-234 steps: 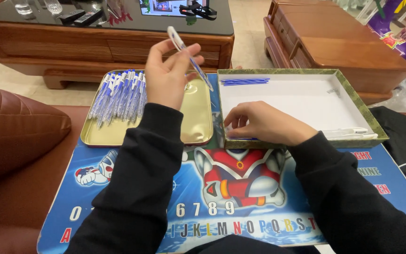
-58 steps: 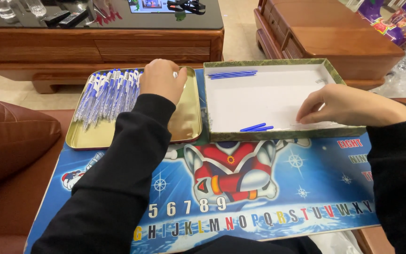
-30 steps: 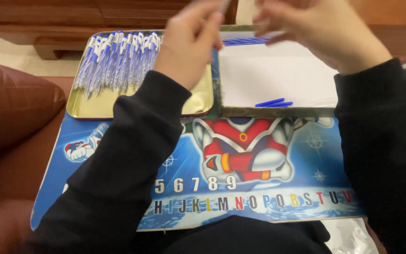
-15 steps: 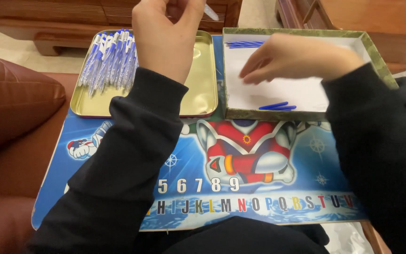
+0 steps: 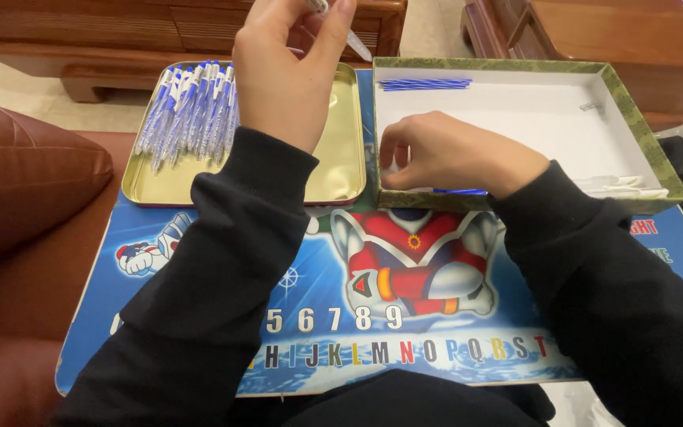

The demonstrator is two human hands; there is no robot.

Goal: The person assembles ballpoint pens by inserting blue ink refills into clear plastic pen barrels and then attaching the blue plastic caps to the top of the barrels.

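Note:
My left hand is raised above the gold tin tray, its fingers closed on a clear pen barrel whose tip points right and down. My right hand rests inside the green-rimmed white box at its near left corner, fingertips down by a thin blue refill that shows under the palm. Whether it grips the refill is hidden. A row of blue refills lies at the box's far left. A heap of blue and white pens fills the tray's left half.
Tray and box sit on a blue cartoon mat with letters and digits, laid over my lap. White pieces lie in the box's near right corner. A brown leather cushion is at left, wooden furniture beyond.
My right hand dropped from the middle of the box to its near left corner, over the loose blue refills. My left hand stays raised with the pen barrel.

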